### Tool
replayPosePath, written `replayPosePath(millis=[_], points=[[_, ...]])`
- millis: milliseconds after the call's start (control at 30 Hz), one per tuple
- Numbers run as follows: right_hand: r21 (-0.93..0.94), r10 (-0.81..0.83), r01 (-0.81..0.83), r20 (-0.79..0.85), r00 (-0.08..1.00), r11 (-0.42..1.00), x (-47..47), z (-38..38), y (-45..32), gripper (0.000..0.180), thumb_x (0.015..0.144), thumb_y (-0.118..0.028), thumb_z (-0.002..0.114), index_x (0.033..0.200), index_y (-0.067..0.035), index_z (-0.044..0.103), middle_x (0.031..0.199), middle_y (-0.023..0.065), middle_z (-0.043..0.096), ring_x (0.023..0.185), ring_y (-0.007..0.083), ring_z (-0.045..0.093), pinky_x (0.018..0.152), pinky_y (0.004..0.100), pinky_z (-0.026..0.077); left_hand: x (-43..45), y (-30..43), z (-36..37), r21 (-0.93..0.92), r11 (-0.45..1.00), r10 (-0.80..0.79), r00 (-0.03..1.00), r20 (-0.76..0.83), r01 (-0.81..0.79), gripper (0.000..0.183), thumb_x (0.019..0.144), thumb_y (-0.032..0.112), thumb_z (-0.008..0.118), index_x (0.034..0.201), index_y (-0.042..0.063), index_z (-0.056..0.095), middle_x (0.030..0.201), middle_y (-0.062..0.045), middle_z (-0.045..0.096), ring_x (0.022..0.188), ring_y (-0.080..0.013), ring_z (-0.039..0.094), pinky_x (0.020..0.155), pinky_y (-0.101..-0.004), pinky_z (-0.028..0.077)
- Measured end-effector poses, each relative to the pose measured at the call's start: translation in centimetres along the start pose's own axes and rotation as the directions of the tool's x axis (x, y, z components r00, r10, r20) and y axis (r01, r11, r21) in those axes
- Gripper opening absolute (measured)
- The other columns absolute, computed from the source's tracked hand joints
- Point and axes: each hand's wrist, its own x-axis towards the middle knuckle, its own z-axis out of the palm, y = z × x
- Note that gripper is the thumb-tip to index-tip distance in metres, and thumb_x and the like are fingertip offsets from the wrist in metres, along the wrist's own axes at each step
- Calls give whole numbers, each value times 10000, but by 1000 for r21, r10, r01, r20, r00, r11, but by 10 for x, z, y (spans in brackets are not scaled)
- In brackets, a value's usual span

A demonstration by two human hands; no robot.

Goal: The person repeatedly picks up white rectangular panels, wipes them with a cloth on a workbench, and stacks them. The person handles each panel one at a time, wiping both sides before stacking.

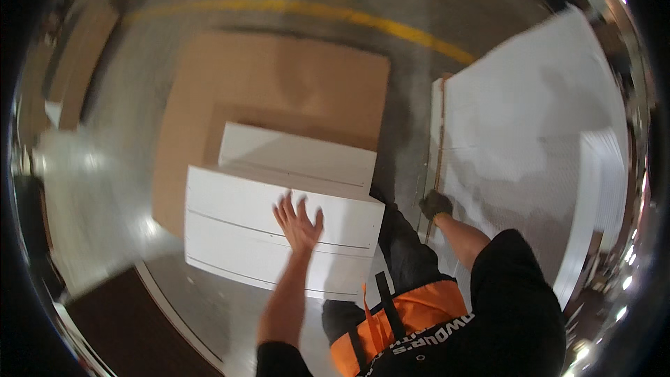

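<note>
My left hand (301,222) is bare, with its fingers spread over the front white panelled piece (235,246). Whether the palm presses on that piece or hovers just above it, I cannot tell. Thin dark lines run along its surface. Behind it stands a lower white piece (298,154), and beyond that lies a broad brown cardboard sheet (282,73). On the right, my right hand (435,205) wears a dark glove and is at the near-side edge of a large white sheet stack (507,110). Its fingers look curled, but their grip is hidden.
A yellow line (314,9) crosses the concrete floor (120,157) beyond the cardboard. At far left are long brown cardboard pieces (86,63). A dark brown panel (131,324) with a pale edge lies at lower left. White layered sheets (591,193) rise at the right.
</note>
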Motion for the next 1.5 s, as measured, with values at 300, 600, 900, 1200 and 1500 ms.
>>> replayPosePath(millis=[300, 600, 900, 1200, 1500], points=[[360, -11, 75, -176, 984, 930, -280, 122, 113, 590, 859, -581, 542, 919, -42, 774, 966, 240, 725, 917, 391, 702, 856, 485, 534, -243, -9, -102, -173, 932, -89, 665, 742, 318, 449, 826, 353, 778, 1125, 39, 665, 1174, -201, 625, 1158, -398, 557, 978, -501, 448], [559, -121, 159, -105, 987, 814, -411, 139, 150, 589, 856, -541, 623, 1261, -116, 669, 1270, 168, 666, 1165, 368, 623, 1006, 449, 479, -225, 48, -116, 70, 993, -96, 286, 953, 100, 440, 872, 347, 750, 1150, 18, 662, 1104, -170, 659, 1073, -316, 605, 925, -435, 478], [746, 90, 106, -218, 972, 658, -565, 251, 363, 570, 874, -524, 638, 1278, -122, 648, 1217, 162, 694, 1133, 372, 647, 982, 467, 495, -343, 259, -66, -90, 991, 106, 162, 981, -104, 433, 919, 340, 722, 1175, -3, 659, 1033, -140, 693, 988, -233, 653, 871, -369, 509], [977, 647, -84, -66, 759, 198, -673, 294, 593, 528, 870, -491, 639, 1230, -107, 679, 1196, 147, 705, 1109, 354, 661, 962, 447, 514, -579, 625, -65, -602, 726, 529, -289, 798, -333, 454, 920, 363, 717, 1197, 7, 669, 1103, -118, 722, 1016, -200, 690, 900, -326, 529], [950, 748, -43, -214, 628, 308, -660, 293, 774, 497, 855, -460, 687, 1184, -87, 683, 1079, 136, 736, 1001, 334, 698, 856, 429, 552, -687, 844, 53, -717, 609, 506, -530, 680, -339, 422, 898, 291, 745, 1197, 3, 671, 1103, -131, 732, 1002, -194, 696, 907, -321, 535]])
